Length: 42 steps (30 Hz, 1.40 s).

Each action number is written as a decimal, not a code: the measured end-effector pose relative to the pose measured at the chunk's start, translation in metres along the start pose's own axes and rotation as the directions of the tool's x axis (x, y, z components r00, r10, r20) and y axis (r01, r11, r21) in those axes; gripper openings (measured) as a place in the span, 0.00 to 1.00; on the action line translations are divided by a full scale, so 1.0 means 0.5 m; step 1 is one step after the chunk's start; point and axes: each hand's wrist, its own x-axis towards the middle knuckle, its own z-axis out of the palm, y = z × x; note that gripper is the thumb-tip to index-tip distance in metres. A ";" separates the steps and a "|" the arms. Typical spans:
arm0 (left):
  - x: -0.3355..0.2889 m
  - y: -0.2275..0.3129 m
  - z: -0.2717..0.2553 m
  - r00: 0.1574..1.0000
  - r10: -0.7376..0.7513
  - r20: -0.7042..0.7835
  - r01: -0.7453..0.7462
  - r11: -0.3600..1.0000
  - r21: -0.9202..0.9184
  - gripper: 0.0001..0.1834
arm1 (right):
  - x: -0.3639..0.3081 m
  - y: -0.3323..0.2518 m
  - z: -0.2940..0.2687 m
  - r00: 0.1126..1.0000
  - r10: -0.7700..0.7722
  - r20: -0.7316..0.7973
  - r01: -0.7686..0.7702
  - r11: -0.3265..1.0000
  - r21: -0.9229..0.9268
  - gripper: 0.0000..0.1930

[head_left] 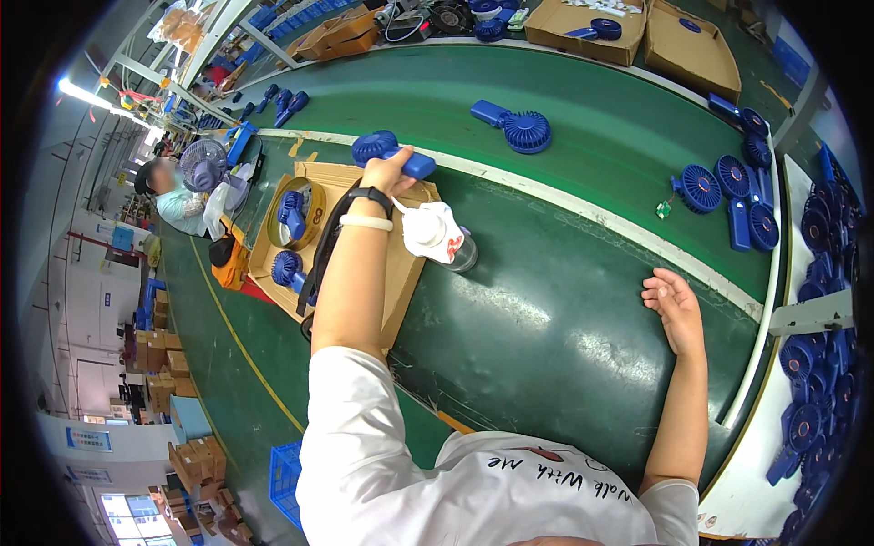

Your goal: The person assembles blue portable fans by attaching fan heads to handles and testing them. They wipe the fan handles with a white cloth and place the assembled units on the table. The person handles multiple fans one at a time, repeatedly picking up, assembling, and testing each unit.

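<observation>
1. Blue plastic handheld fan [375,146], one, is in the left hand [393,175], whose fingers are closed around its handle; it is held above the far edge of the brown cardboard tray [401,305], by the white rail [546,189].
2. Farthest left, one co-worker in a pale top [179,211] sits beside one grey round-caged fan [202,165].
3. On the floor, one blue slatted plastic crate [285,482] stands below the tray.
4. The tray holds two blue fans: one inside a yellowish round ring-shaped container [316,214], one just below it [287,267]. One black strap [319,259] lies alongside the left forearm, which crosses over the tray and partly hides it.
5. One clear bottle [465,256], draped with a white cloth [431,231], stands between the hands, close to the left one.
6. On the green belt [619,136], one blue fan [528,133] lies alone; behind the belt are two open cardboard boxes [692,56].
7. The right hand [675,314] hovers over the dark green table [546,355], fingers loosely curled, gripping nothing visible.
8. At the belt's right end lie at least five blue fans [699,187] and one small green circuit board [664,210].
9. Farthest right, a white tabletop [746,487] carries heaped blue fans [805,428], too overlapped to count.
</observation>
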 end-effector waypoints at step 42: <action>0.082 0.005 0.042 0.612 0.212 0.762 -0.788 0.082 0.610 0.50 | 0.005 -0.004 0.004 1.000 0.027 -0.014 -0.027 1.000 -0.004 0.17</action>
